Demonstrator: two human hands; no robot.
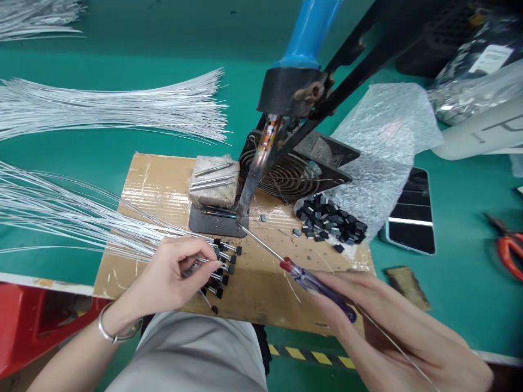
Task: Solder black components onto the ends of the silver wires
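My left hand (182,275) is closed in a pinch over white wires (139,239) whose ends carry small black connectors (223,267); the fingers hide most of the pinched part. In my right hand (379,321) is a screwdriver (322,291) with a clear purple handle and a red collar. Its thin shaft reaches up and left, the tip close under the soldering iron (255,177). The iron has a blue handle and is clamped in a black stand, pointing down. A thin loose wire (396,345) crosses my right hand.
Cardboard (261,294) covers the work spot. On it sit a wrapped block (214,190) with metal rods and a pile of black connector pieces (330,218). Behind are a fan (290,171) and bubble wrap (379,130). A phone (411,212) and red-handled pliers (509,253) lie right; more white wires (114,109) lie left.
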